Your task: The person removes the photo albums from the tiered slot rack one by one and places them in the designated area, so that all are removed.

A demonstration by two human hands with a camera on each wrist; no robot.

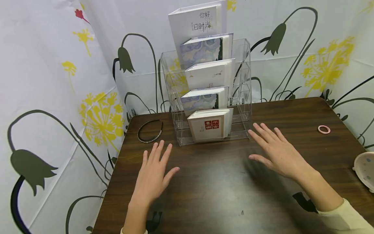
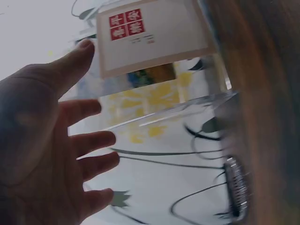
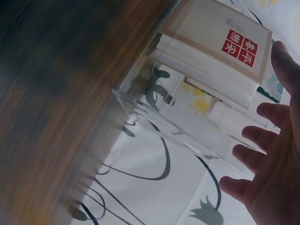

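Both hands hover over the dark table with fingers spread, holding nothing. My left hand (image 1: 151,178) is in front of a black headband (image 1: 149,131) lying at the table's left. The right hand (image 1: 279,154) is just right of a clear acrylic rack (image 1: 244,126). Books stand in its tiers: a beige book with red characters (image 1: 208,127) at the bottom, a purple-blue painted one (image 1: 201,100) above it, then a white book (image 1: 205,78), another painted book (image 1: 201,52), and a tall white book (image 1: 194,24) on top. Both wrist views show the beige book beyond the fingers.
On the table's right side lies a pink ring (image 1: 323,129). A pale dish (image 1: 366,170) with small feet sits at the right edge, partly out of view. Behind the brown table (image 1: 216,188) hangs a white floral cloth (image 1: 96,65), also covering the left side.
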